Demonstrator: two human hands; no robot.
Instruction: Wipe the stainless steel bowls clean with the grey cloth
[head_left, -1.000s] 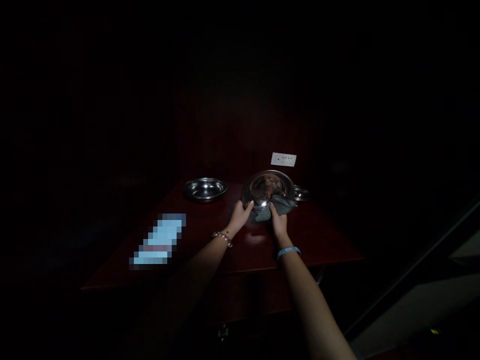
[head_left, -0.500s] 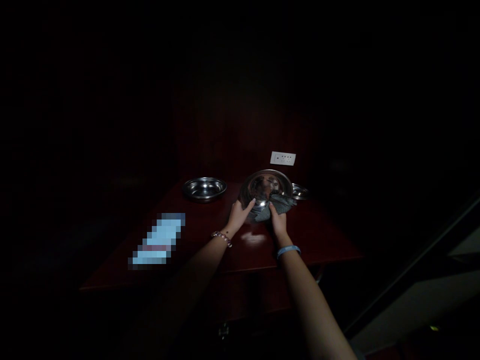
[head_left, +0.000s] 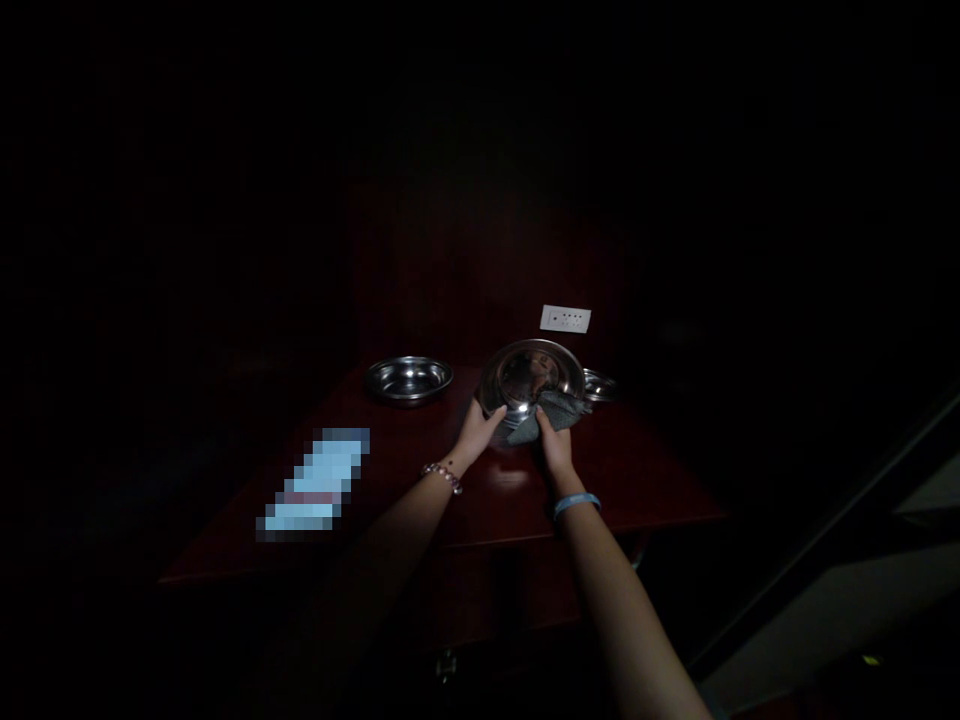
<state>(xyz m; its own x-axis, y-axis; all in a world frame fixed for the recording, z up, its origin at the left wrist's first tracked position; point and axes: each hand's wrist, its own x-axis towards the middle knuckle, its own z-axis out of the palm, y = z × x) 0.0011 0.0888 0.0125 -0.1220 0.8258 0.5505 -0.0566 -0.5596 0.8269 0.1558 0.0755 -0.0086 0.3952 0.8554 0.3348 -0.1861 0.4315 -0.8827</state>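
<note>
A shiny steel bowl (head_left: 525,370) is held tilted above the table, its inside facing me. My left hand (head_left: 480,428) grips its lower left rim, thumb on the inside and fingers hidden behind. My right hand (head_left: 554,440) is closed on a grey cloth (head_left: 562,408) at the lower right rim, with the thumb pressing over it. Part of the cloth hangs below the bowl. A second steel bowl (head_left: 409,382) stands upright on the table to the left. Another steel dish (head_left: 599,386) sits at the right, partly hidden behind the held bowl and cloth.
The dark red wooden table (head_left: 630,490) has its front edge towards me. A pixelated, bright blue rectangular patch (head_left: 322,480) covers something at its left. On the back panel is a white socket plate (head_left: 565,319). A metal latch (head_left: 446,665) shows below; the surroundings are very dark.
Both hands keep hold of the bowl, which stays nearly in place. The cloth and right thumb have shifted slightly to the left along the rim.
</note>
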